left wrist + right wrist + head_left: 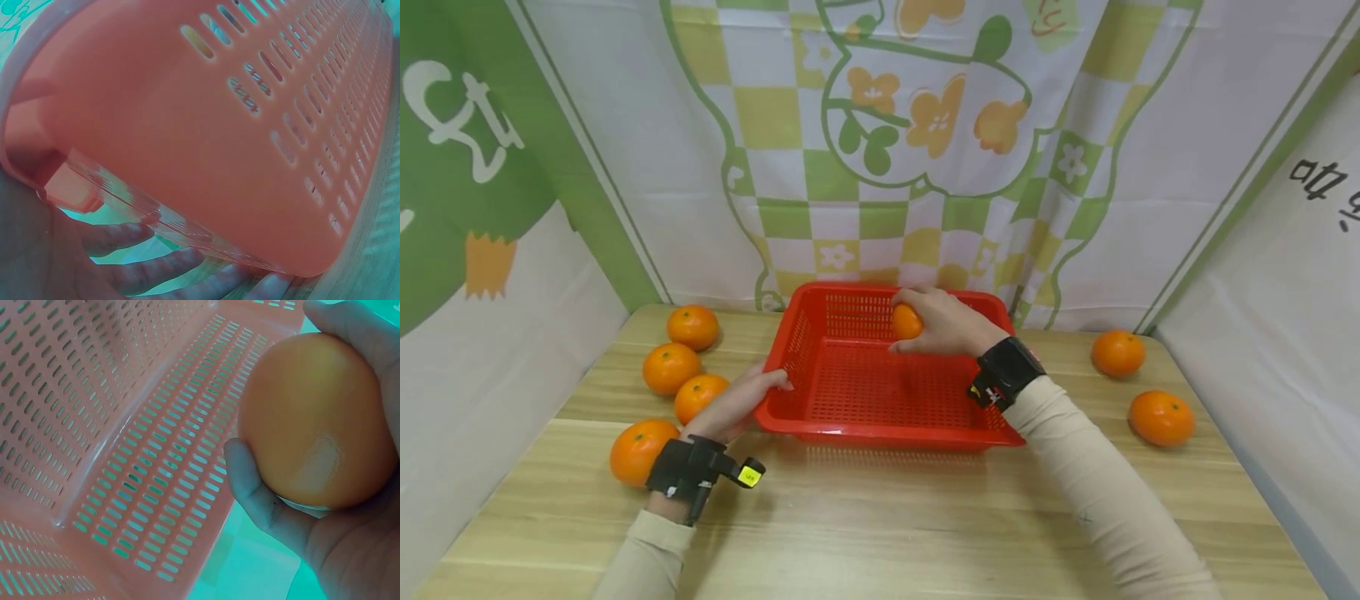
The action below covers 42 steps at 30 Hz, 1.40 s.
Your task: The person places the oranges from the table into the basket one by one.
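My right hand holds a mandarin orange above the inside of a red plastic basket. In the right wrist view, the thumb and fingers curl round the mandarin, apart from the basket's slotted floor. My left hand grips the basket's left rim, with its thumb over the edge. Its fingers lie along the outside of the basket wall in the left wrist view. The basket stands upright on the table.
Several mandarins lie left of the basket, one close beside the left wrist. Two more mandarins rest on the right side of the wooden table. A patterned curtain hangs right behind the basket.
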Tool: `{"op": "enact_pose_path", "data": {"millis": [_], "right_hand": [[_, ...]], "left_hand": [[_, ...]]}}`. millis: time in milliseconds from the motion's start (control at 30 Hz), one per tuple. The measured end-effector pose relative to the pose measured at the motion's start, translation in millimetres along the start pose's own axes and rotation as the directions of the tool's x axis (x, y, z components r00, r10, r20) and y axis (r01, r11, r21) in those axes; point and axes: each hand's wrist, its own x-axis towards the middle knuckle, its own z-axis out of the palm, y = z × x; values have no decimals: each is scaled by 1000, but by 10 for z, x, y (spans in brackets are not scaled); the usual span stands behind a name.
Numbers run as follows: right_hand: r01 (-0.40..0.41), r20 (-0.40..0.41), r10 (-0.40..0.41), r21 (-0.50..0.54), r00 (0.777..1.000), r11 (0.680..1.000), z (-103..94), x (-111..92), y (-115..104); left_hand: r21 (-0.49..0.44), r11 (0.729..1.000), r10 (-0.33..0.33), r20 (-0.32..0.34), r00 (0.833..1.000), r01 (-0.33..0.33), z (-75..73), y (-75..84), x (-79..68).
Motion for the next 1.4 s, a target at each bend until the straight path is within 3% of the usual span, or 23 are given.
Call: {"op": "enact_pose_path", "data": {"millis": [233,500,733,1067,1400], "right_hand": [[0,0,0,-13,1000,1000,40,40,0],[45,26,-44,-20,999,999,186,169,-98],[34,53,-33,-21,998,999,240,241,-146],[77,88,-73,-40,993,996,408,283,-105],[80,97,-76,-44,992,996,509,401,-82]], "left_hand": [[6,1000,7,18,1000,-7,16,13,64],[3,1000,-8,-7,1000,8,-31,-22,-62],[23,1000,13,-7,1000,-13,-42,-1,-44],[9,1000,-15,-4,1000,15,-9,-49,-31],[37,999,5,-19,1000,-4,-12,-11,-5]]}}
